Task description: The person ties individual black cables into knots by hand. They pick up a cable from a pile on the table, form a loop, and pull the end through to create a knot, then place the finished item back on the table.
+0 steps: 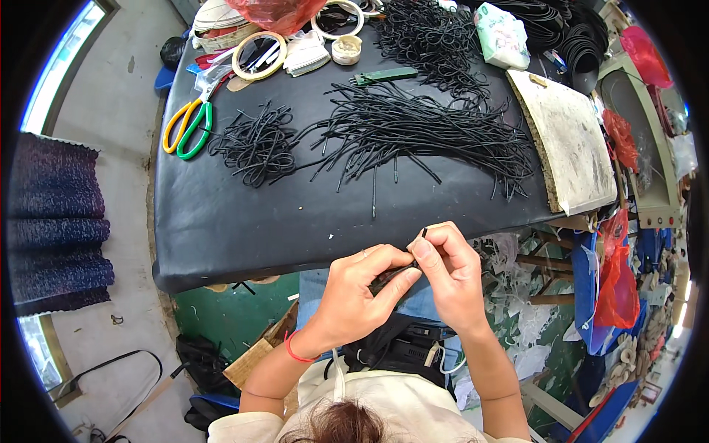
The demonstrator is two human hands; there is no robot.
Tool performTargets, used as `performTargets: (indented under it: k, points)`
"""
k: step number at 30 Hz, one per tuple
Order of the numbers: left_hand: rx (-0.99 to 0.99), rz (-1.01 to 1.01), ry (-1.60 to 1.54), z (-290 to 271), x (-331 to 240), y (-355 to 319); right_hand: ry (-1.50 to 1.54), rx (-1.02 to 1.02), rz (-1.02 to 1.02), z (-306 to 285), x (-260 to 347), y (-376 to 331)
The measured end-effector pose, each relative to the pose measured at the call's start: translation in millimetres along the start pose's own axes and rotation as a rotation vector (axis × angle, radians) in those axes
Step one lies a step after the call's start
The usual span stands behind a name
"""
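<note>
Just off the near edge of the black-covered table [244, 229], my two hands meet over my lap. My right hand [454, 280] pinches a thin black cord [424, 232] between thumb and fingers, and its short end pokes up past the thumb. Fingers curled, my left hand [362, 288] grips the same dark cord close beside it; most of the cord is hidden inside the hands. Beyond them lies a long spread of black cords [428, 125], some with stiff tips pointing toward me. A smaller looped bundle [255, 144] sits to its left.
Scissors with yellow and green handles [207, 122] lie at the left. A green tool [385, 75], tape roll [238, 63], small jar [346, 52] and tangled cord heap [428, 44] are at the back. A worn board [569, 148] covers the right end; red bags [619, 288] hang beyond.
</note>
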State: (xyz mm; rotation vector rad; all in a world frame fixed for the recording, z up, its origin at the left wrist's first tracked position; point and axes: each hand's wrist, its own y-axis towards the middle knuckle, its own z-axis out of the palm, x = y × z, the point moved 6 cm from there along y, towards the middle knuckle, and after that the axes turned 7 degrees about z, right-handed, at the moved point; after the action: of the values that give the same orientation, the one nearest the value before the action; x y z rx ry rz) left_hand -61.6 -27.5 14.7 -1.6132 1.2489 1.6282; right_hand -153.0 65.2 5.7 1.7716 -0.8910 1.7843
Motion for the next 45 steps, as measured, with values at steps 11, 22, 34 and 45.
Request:
performTargets:
  k: [11, 22, 34, 45]
  points:
    - [-0.034, 0.008, 0.178, -2, -2, 2, 0.043, -0.036, 0.191, 4, -4, 15]
    - [-0.071, -0.336, -0.535, -1, 29, -7, 0.030, 0.045, 0.064, 9, 4, 13]
    - [-0.145, -0.011, 0.114, -4, 5, -1, 0.184, 0.057, 0.318, -9, -4, 10]
    - [0.249, -0.494, -0.858, 13, 33, -16, -0.307, 0.179, -0.264, 7, 28, -3]
